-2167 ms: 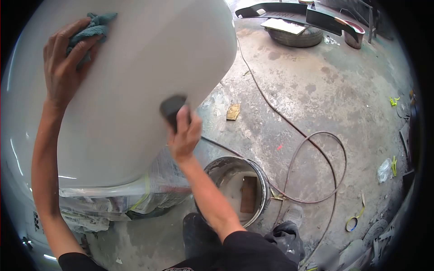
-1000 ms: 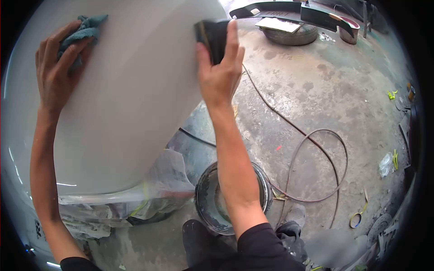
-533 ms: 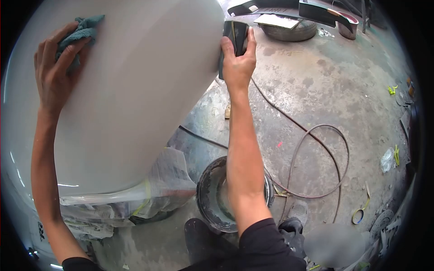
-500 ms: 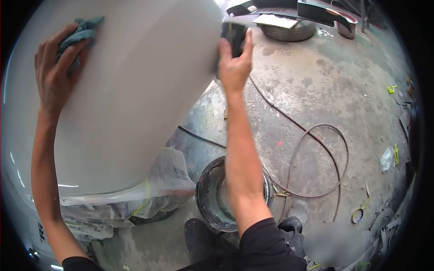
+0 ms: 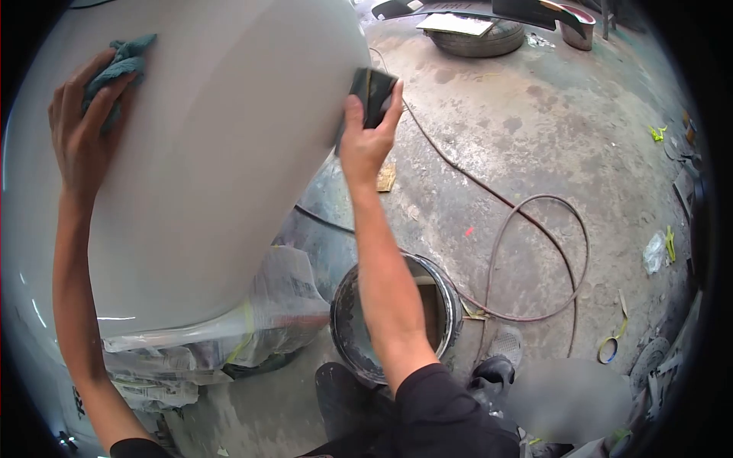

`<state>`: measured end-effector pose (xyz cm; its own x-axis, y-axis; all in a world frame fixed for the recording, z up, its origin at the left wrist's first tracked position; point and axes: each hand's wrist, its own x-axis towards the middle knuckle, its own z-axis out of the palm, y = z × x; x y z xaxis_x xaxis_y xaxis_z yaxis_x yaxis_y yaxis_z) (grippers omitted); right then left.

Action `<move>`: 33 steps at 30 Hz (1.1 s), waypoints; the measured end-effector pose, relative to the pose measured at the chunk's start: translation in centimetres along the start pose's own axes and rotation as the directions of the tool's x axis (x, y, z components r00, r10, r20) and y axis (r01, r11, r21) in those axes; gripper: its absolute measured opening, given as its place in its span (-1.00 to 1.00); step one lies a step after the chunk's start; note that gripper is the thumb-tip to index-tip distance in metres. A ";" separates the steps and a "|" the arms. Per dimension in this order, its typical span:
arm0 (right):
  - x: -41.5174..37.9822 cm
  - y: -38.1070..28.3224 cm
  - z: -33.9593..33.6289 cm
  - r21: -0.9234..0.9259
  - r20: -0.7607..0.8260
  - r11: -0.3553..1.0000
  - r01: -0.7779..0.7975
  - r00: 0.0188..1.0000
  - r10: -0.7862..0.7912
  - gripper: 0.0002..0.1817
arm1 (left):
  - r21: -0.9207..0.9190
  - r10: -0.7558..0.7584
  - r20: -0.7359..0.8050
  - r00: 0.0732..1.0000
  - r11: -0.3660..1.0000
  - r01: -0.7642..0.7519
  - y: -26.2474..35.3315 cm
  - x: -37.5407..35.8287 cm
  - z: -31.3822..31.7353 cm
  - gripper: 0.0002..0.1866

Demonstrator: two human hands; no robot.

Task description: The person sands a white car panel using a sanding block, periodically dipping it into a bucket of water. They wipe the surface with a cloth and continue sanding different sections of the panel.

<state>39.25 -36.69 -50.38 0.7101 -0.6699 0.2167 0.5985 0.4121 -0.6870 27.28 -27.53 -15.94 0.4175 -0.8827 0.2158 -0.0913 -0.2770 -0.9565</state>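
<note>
A large pale grey, smooth car body panel (image 5: 206,168) fills the left half of the view. On its upper left, my left hand (image 5: 80,141) is closed around a crumpled blue-green cloth (image 5: 122,69) and rests against the surface. My right hand (image 5: 366,149) grips a dark sanding block (image 5: 374,95) between thumb and fingers, at the panel's right edge. The block's underside is hidden, so its exact contact with the panel cannot be made out.
Below my right forearm stands a bucket (image 5: 343,324) with liquid in it. Plastic and newspaper masking (image 5: 286,294) covers the part under the panel. A hose (image 5: 527,214) loops across the floor. A tyre (image 5: 477,42) lies at the back, a tape roll (image 5: 608,350) at the right.
My right hand has moved down and left along the panel edge with the sanding block. The left hand still holds the cloth on the panel. The whole view has shifted slightly.
</note>
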 end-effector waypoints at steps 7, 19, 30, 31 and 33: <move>-10.2 -0.3 -0.7 -0.172 0.069 0.976 0.132 0.990 -0.121 -0.14 | -0.020 0.008 -0.002 1.000 1.000 -0.008 -0.2 -0.2 0.2 -0.66; -12.1 -0.5 -0.5 -0.087 0.024 0.996 -0.023 0.999 0.025 -0.13 | -0.014 0.016 0.033 0.999 1.000 -0.015 -0.6 0.0 -0.1 -0.67; -8.7 -1.0 -0.4 -0.246 0.056 0.963 0.108 0.994 -0.097 -0.13 | -0.034 -0.015 0.030 0.999 0.999 0.016 -0.2 -0.2 -0.1 -0.64; -12.7 -0.9 -0.8 -0.230 0.116 0.957 0.176 0.981 -0.152 -0.11 | -0.045 -0.006 0.016 1.000 0.999 0.006 -0.1 0.0 -0.1 -0.62; -13.0 -1.3 -0.9 -0.198 0.154 0.941 0.275 0.957 -0.247 -0.10 | -0.039 -0.002 0.017 1.000 0.999 0.003 -0.3 -0.2 0.0 -0.61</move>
<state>28.89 -29.07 -52.96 0.5886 -0.6479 0.4835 0.6845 0.0812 -0.7245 27.25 -27.29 -15.73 0.4325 -0.8758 0.2143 -0.1256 -0.2939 -0.9475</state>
